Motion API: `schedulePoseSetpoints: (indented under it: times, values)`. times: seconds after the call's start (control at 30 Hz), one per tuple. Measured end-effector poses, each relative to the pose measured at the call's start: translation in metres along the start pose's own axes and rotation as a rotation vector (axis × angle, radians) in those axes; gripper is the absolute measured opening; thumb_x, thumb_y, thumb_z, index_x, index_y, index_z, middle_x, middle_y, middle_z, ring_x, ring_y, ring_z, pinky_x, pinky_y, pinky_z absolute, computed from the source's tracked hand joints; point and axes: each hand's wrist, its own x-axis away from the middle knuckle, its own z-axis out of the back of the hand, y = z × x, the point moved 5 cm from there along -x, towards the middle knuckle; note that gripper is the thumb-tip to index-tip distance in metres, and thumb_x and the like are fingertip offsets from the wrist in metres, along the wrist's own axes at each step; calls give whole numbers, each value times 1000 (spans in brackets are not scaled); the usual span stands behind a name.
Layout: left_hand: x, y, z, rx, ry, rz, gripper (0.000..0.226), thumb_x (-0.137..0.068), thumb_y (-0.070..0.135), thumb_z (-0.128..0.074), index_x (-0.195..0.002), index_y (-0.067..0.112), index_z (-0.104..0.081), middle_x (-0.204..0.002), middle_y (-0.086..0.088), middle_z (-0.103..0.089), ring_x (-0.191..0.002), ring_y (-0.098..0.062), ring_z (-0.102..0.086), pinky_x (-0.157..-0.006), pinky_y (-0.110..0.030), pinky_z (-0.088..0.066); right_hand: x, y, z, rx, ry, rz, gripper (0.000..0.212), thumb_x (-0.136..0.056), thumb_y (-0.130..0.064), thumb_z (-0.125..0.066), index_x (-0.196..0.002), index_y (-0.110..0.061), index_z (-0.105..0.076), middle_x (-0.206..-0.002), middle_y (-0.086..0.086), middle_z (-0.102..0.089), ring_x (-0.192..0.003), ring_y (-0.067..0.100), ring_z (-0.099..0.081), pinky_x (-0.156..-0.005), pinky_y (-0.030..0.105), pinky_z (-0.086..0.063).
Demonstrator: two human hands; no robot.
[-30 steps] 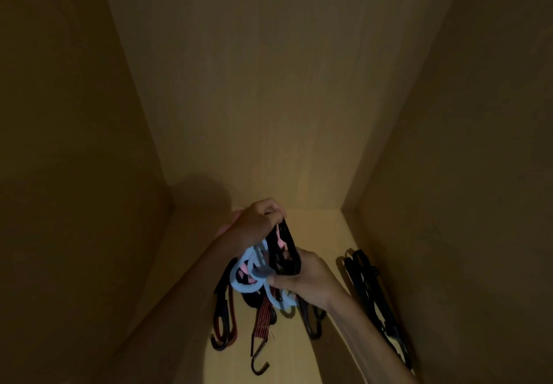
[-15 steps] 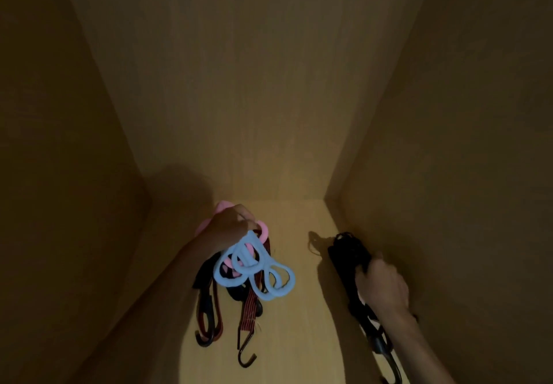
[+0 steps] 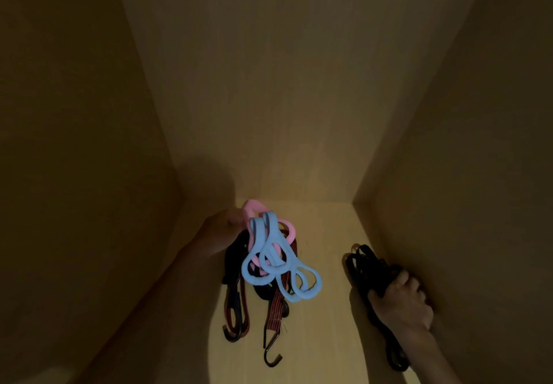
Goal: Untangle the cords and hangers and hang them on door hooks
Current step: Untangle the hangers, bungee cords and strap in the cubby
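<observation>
My left hand (image 3: 223, 229) holds up a tangled bunch at its top: light blue loop hangers (image 3: 279, 267), pink hangers (image 3: 254, 208) and red-and-black bungee cords (image 3: 276, 309) that dangle down with metal hooks (image 3: 270, 356) at their ends. A black hooked strap (image 3: 235, 303) hangs on the bunch's left side. My right hand (image 3: 402, 301) grips a separate bundle of black cords (image 3: 363, 265) low against the right wall; the lower end of that bundle runs under my wrist.
I am looking into a dim wooden cabinet with a back panel (image 3: 284, 99), a left wall (image 3: 74, 144) and a right wall (image 3: 466, 159). Its light floor (image 3: 323, 329) lies below the bunch. No door hooks are in view.
My right hand left the coloured bunch, moved to the right wall and took hold of the black cord bundle. The left hand kept the bunch and turned it so the blue loops hang forward.
</observation>
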Motion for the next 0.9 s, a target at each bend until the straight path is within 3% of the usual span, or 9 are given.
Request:
schedulePoseSetpoints:
  times: [0.13, 0.23, 0.33, 0.47, 0.53, 0.63, 0.73, 0.8, 0.9]
  values:
    - [-1, -33, -4, -15, -38, 90, 11, -95, 24, -49, -98, 23, -59, -93, 4, -64, -85, -9, -60, -70, -23, -47, 7, -30, 25, 45, 143, 142, 64, -89, -53, -45, -135, -10, -32, -132, 12, -39, -125, 29, -37, -98, 39, -40]
    - [-3, -58, -17, -45, -158, 139, 28, -84, 13, -57, -106, 30, -53, -102, 2, -64, -96, -14, -62, -84, -30, -53, 12, -60, 32, 21, 144, 273, 52, -91, -45, -46, -130, -12, -40, -130, 10, -41, -125, 29, -36, -96, 37, -41]
    - [7, -52, -24, -32, -155, 131, 38, -86, 1, -56, -117, 22, -48, -99, 6, -54, -104, -16, -56, -80, -17, -44, 19, -91, 28, 3, 102, 415, 45, -92, -38, -47, -129, -13, -45, -133, 8, -41, -126, 28, -35, -98, 37, -40]
    - [8, -47, -22, -85, -81, 156, 16, -87, 6, -54, -85, 21, -49, -82, 3, -53, -93, -21, -58, -74, -24, -46, 34, -132, 19, -105, 28, 619, 36, -92, -27, -47, -124, -12, -47, -121, 9, -48, -118, 28, -42, -91, 36, -43]
    - [7, -47, -16, -51, -55, 159, 12, -87, 8, -55, -96, 16, -54, -85, 0, -60, -90, -22, -64, -79, -30, -52, 44, -151, 15, -177, -17, 740, 32, -91, -23, -47, -122, -15, -48, -112, 8, -50, -112, 26, -45, -82, 33, -45]
    - [7, -39, -2, 48, 15, 132, 19, -83, 12, -57, -101, 18, -61, -87, -3, -68, -82, -19, -69, -79, -33, -58, 54, -173, 12, -283, -83, 837, 36, -94, -32, -48, -128, -18, -47, -116, 7, -51, -112, 23, -46, -79, 27, -43]
    - [10, -27, 15, 163, 78, 128, 12, -76, 15, -62, -87, 13, -66, -83, -12, -70, -79, -26, -70, -81, -40, -57, 61, -192, 12, -357, -121, 896, 46, -94, -28, -50, -138, -19, -40, -131, 5, -47, -123, 23, -42, -93, 29, -40]
    - [12, -16, 23, 248, 88, 82, 23, -66, 17, -64, -86, 8, -68, -88, -19, -70, -81, -32, -70, -80, -42, -56, 65, -205, 15, -438, -159, 929, 56, -92, -24, -55, -143, -20, -33, -138, 3, -42, -129, 20, -38, -98, 29, -37]
    - [16, 0, 27, 295, 70, 1, 20, -63, 11, -58, -81, 9, -67, -82, -9, -67, -77, -22, -66, -69, -33, -53, 72, -224, 22, -583, -182, 999, 60, -86, -24, -63, -139, -22, -36, -125, -3, -46, -117, 13, -41, -99, 27, -37]
